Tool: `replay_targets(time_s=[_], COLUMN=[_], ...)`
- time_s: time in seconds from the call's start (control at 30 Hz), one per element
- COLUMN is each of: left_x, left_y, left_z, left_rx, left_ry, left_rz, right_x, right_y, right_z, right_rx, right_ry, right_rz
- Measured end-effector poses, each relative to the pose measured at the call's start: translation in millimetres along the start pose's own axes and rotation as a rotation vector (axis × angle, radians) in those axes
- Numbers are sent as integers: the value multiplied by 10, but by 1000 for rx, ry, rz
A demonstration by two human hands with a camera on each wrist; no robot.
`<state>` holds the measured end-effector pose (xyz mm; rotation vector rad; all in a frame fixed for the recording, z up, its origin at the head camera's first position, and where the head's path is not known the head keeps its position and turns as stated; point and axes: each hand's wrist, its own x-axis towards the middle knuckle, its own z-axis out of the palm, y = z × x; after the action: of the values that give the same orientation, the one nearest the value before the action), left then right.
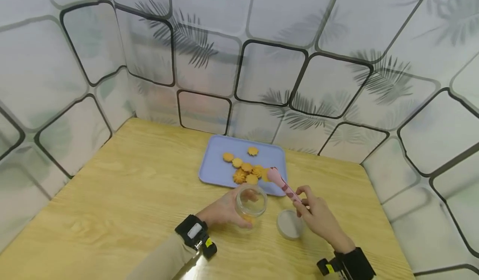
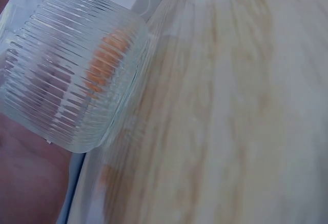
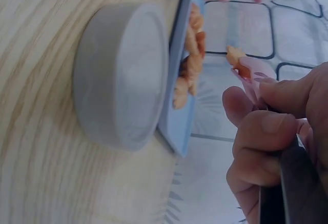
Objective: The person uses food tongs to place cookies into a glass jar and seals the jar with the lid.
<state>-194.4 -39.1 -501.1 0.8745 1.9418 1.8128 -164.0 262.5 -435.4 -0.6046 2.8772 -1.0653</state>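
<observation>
My left hand (image 1: 225, 208) grips a clear glass jar (image 1: 258, 203) around its side, with the open mouth up in the head view. Through the ribbed wall, an orange cookie (image 2: 106, 60) shows low inside the jar. In my right hand (image 1: 318, 214) are pink tongs (image 1: 286, 187), pinched between thumb and fingers. At the tongs' tip a golden cookie (image 3: 233, 56) is caught, raised over the right part of the blue tray (image 1: 215, 165). Several more cookies (image 1: 246, 167) lie on that tray, mostly bunched near its front edge.
A round whitish lid (image 1: 290, 225) lies on the wooden table (image 1: 123, 197), between the jar and my right hand. Behind the tray hangs a patterned curtain (image 1: 209, 76), which also closes in both sides of the table.
</observation>
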Motion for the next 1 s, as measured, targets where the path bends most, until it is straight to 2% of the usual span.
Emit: replay_targets(time_s=[0.23, 0.6, 0.73, 0.9, 1.0], left_x=[59, 88, 63, -6, -13], left_y=[-16, 4, 17, 29, 37], left_z=[71, 63, 58, 9, -16], left_rx=[-2, -5, 4, 85, 117], left_ry=[-30, 6, 22, 59, 63], left_rz=[25, 13, -47, -167, -195], right_x=[-246, -365, -378, -359, -351], right_y=[-163, -390, -433, -437, -422], right_z=[-108, -162, -141, -61, -23], right_rx=[122, 212, 246, 244, 239], right_ry=[92, -6, -52, -76, -82], right_rz=[-73, -204, -217, -249, -248])
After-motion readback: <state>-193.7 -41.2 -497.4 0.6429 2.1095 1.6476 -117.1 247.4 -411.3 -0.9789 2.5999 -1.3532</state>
